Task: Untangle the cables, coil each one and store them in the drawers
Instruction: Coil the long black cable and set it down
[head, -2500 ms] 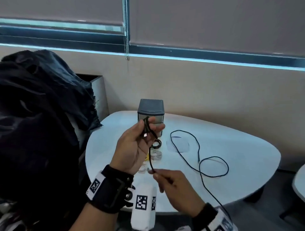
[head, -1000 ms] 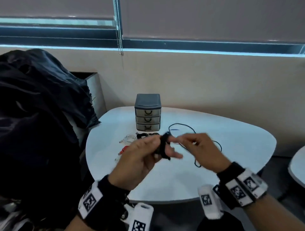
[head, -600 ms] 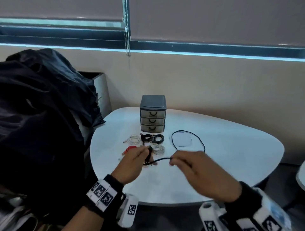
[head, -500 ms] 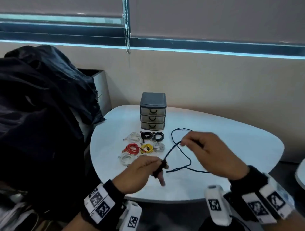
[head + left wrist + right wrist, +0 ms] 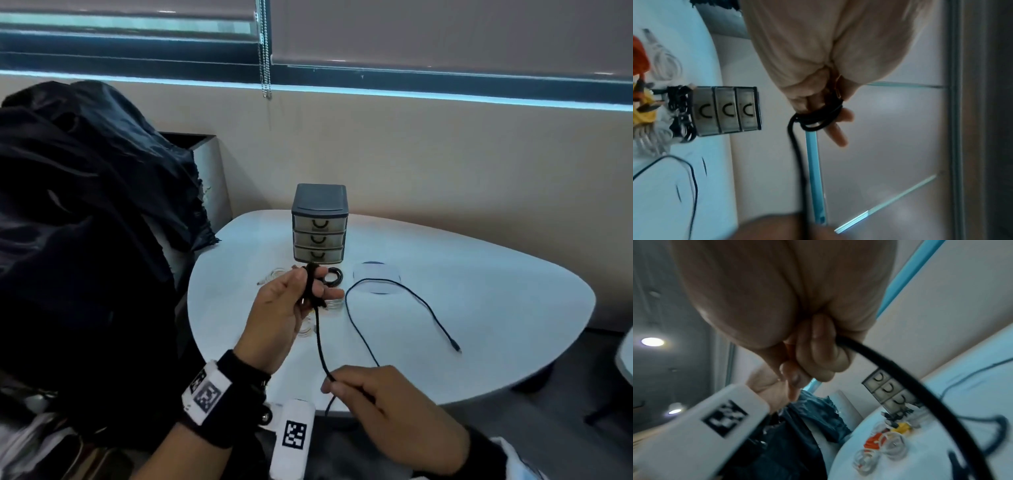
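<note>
My left hand (image 5: pixel 301 291) is raised above the white table (image 5: pixel 479 291) and holds a small coil of the black cable (image 5: pixel 320 339) wound round its fingers (image 5: pixel 838 134), with the loops (image 5: pixel 818 116) plain in the left wrist view. Lower down, my right hand (image 5: pixel 342 382) pinches the same cable (image 5: pixel 900 369) where it runs taut from the coil. The cable's loose tail (image 5: pixel 421 308) lies curved on the table and ends in a plug (image 5: pixel 457 349). The grey three-drawer unit (image 5: pixel 319 228) stands behind, all drawers closed.
Several coiled cables lie in front of the drawers: black (image 5: pixel 334 277), white (image 5: pixel 274 274), and red (image 5: pixel 872 440) and yellow (image 5: pixel 901 426) ones in the right wrist view. A black jacket (image 5: pixel 85 222) hangs at left. A clear round lid (image 5: pixel 376 277) lies on the table.
My left hand has risen with the coil while my right hand dropped from the upper right down toward me, drawing the cable taut below the coil. The loose tail on the table has shortened.
</note>
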`<state>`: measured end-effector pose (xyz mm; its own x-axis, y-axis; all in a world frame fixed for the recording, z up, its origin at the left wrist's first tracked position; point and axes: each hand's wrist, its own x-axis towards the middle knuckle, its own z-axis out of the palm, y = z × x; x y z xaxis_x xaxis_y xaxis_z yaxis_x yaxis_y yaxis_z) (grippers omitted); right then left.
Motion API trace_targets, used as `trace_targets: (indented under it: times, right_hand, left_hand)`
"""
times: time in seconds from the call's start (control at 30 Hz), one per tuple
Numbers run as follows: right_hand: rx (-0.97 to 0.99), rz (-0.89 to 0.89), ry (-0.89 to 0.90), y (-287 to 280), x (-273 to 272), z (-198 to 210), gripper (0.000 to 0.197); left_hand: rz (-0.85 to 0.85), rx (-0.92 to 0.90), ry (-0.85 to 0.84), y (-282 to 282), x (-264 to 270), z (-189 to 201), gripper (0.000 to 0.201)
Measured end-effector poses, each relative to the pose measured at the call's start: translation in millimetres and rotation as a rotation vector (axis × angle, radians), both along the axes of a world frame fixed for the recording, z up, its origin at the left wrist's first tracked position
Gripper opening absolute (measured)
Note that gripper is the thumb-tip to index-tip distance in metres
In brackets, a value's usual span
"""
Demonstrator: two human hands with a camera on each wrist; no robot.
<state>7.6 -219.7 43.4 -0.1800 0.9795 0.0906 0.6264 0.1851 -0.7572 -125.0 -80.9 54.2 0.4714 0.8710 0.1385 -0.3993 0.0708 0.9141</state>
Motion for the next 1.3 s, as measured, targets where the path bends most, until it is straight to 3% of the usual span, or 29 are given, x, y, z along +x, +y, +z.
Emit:
trace_targets:
  times: [0.1, 0.2, 0.33, 0.47, 0.6, 0.7, 0.77, 0.9, 1.0, 1.1, 1.23, 1.3]
  right_hand:
    - [-0.004, 0.018, -0.051, -6.0, 0.7, 26.0, 0.018]
    - [0.122, -0.093, -0.064, -3.3, 25.4, 51.1, 0.017]
    - [0.215, -0.3, 0.043, 18.8, 66.7, 63.8, 0.016]
    - [0.204, -0.272, 0.217, 32.4, 61.4, 36.7, 0.016]
    - [0.134, -0.277, 0.251, 34.1, 36.6, -8.5, 0.02]
    - [0.079, -0.216, 0.151, 23.3, 18.5, -28.7, 0.022]
    - [0.067, -0.134, 0.038, 12.1, 7.3, -30.5, 0.022]
    - [-0.023, -0.016, -0.118, -3.4, -5.0, -8.8, 0.017]
    - [0.07, -0.021, -0.141, -7.6, -1.7, 14.3, 0.015]
    - [0.299, -0.175, -0.12, -4.1, 22.6, 33.5, 0.022]
    - [0.344, -0.318, -0.11, 5.4, 62.1, 48.7, 0.023]
    - [0.284, -0.308, -0.1, 5.6, 71.7, 47.0, 0.021]
  left_hand:
    - [0.123, 0.36, 0.423, 2.0, 6.1, -18.8, 0.037]
    - [-0.075, 0.526, 0.582, -7.5, 5.5, -27.8, 0.037]
    - [-0.449, 0.28, 0.355, -30.1, -1.8, -12.1, 0.044]
    - [-0.564, 0.094, 0.028, -27.9, -9.9, 14.3, 0.032]
    - [-0.373, -0.14, -0.27, -19.5, -12.8, 31.2, 0.036]
    - [-0.114, -0.128, -0.299, -2.3, -13.0, 36.8, 0.038]
    - [0.016, -0.104, -0.24, 11.7, -13.0, 29.2, 0.034]
    - [0.156, 0.058, 0.061, 22.4, -4.6, 3.5, 0.033]
    - [0.193, 0.358, 0.415, 16.6, 2.9, -13.6, 0.033]
    - [0.002, 0.66, 0.743, -1.3, 4.9, -22.5, 0.029]
    - [-0.378, 0.554, 0.64, -28.4, -2.6, -4.1, 0.038]
    - [-0.465, 0.466, 0.551, -35.1, -8.9, 10.9, 0.037]
